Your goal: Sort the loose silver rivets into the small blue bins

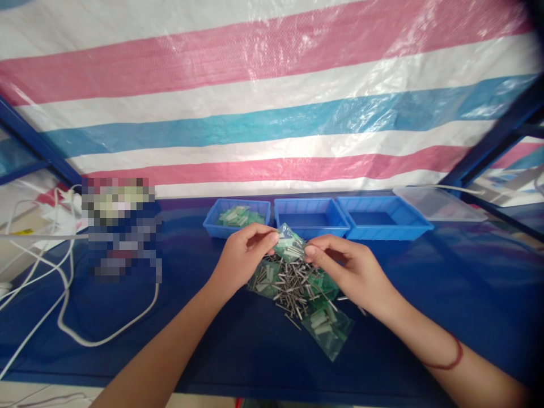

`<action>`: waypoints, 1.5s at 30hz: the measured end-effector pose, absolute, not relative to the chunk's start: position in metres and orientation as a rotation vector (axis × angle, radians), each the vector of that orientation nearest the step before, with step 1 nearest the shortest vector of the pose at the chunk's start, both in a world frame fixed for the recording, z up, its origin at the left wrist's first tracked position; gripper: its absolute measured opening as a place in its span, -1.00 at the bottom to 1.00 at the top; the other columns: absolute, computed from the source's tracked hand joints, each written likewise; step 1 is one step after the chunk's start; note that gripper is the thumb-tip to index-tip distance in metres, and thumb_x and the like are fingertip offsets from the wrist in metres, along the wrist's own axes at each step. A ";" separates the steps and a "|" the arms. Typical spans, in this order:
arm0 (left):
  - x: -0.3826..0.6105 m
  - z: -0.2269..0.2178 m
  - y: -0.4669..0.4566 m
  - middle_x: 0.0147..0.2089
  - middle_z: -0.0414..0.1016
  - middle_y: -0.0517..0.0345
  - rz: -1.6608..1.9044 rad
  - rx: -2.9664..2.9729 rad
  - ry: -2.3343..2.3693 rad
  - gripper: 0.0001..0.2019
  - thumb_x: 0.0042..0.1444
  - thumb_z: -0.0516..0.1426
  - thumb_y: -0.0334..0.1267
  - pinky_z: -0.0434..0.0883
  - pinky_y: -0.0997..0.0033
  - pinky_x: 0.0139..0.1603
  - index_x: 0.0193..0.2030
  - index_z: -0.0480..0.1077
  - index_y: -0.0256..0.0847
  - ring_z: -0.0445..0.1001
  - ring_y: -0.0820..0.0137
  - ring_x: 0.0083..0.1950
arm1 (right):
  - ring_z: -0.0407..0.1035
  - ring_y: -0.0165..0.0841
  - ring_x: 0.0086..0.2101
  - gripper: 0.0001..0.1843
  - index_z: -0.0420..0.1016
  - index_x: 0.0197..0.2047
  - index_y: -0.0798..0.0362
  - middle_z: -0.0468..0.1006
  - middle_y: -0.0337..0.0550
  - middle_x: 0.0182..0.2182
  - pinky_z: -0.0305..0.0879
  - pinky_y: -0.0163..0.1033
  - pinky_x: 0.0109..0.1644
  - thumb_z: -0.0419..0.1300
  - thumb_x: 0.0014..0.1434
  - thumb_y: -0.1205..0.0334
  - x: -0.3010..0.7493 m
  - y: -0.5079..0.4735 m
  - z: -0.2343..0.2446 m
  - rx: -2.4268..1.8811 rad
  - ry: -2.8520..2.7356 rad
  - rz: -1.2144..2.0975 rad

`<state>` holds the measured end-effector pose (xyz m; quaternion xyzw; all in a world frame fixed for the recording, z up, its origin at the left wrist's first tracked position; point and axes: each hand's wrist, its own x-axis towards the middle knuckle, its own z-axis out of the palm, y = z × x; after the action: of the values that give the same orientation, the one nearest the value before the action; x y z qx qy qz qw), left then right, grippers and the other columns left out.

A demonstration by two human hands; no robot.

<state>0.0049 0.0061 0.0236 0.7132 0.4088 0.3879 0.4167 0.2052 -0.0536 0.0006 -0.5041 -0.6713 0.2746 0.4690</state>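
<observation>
Between my two hands a small clear green-tinted plastic bag is held up, with pale pieces and metal screws or nails showing inside. My left hand pinches its left edge; my right hand pinches its right edge. Below it on the table lies a pile of loose metal screws or nails. A similar bag rests at the pile's left side, and another bag with pale pieces lies in front. More green bag plastic shows at the pile's right, partly hidden by my right hand.
Behind the pile, a blue bin holds several green bags, beside a middle blue bin and a right blue bin. A clear plastic lid lies at back right. White cables sprawl across the table's left. A striped sheet hangs behind.
</observation>
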 end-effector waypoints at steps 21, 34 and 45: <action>0.001 0.020 0.008 -0.49 0.45 0.22 0.828 1.775 0.924 -0.70 0.18 0.09 -0.05 0.35 0.51 -0.43 -0.12 0.46 -0.21 0.39 0.50 -0.51 | 0.29 -0.42 -0.57 -0.81 0.46 -0.20 0.03 0.44 -0.24 -0.54 0.30 -0.30 -0.48 0.13 0.22 0.11 0.202 -0.057 -0.002 -1.223 -1.582 0.593; 0.007 0.017 0.004 -0.27 0.52 0.13 0.903 1.697 0.858 -0.84 0.10 0.18 -0.23 0.41 0.48 -0.25 -0.20 0.42 -0.23 0.49 0.42 -0.28 | 0.47 -0.32 -0.32 -0.85 0.49 -0.18 0.00 0.58 -0.13 -0.25 0.43 -0.23 -0.23 0.19 0.17 0.20 0.198 -0.059 -0.004 -1.173 -1.540 0.504; -0.005 0.023 0.008 -0.10 0.50 0.10 0.961 2.313 0.774 -0.76 0.23 0.06 -0.32 0.41 0.47 -0.18 0.02 0.41 -0.12 0.46 0.43 -0.21 | 0.29 -0.45 -0.49 -0.88 0.43 -0.17 0.00 0.51 -0.17 -0.31 0.29 -0.29 -0.39 0.16 0.19 0.24 0.197 -0.059 -0.005 -1.179 -1.632 0.470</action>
<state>-0.0045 0.0082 0.0226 0.8528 0.2852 0.3541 0.2570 0.1965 -0.0593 -0.0053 -0.4899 -0.6783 0.1955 0.5115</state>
